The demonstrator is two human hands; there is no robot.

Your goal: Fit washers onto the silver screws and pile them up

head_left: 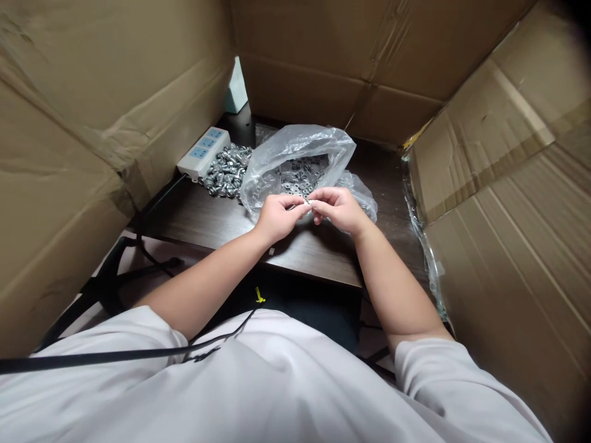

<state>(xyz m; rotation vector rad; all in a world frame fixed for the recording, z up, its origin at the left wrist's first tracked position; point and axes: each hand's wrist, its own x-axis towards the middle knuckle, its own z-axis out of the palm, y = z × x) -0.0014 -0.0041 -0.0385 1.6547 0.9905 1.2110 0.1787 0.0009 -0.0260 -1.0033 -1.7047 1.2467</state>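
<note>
Above the near part of the dark wooden table (318, 255), my left hand (278, 216) and my right hand (340, 210) meet fingertip to fingertip. Both are closed in a pinch on a small metal piece (306, 201), mostly covered by the fingers, so its exact kind does not show. Just behind them lies an open clear plastic bag (295, 140) with many small metal washers (299, 186) in it. To the left of the bag is a pile of shiny metal bolts (226, 173).
A white power strip (203, 152) with blue sockets borders the bolts. Cardboard walls (323, 74) enclose the table at the back and both sides. A pale box (237, 89) stands in the back left corner. A small white scrap (271, 251) lies near the front edge.
</note>
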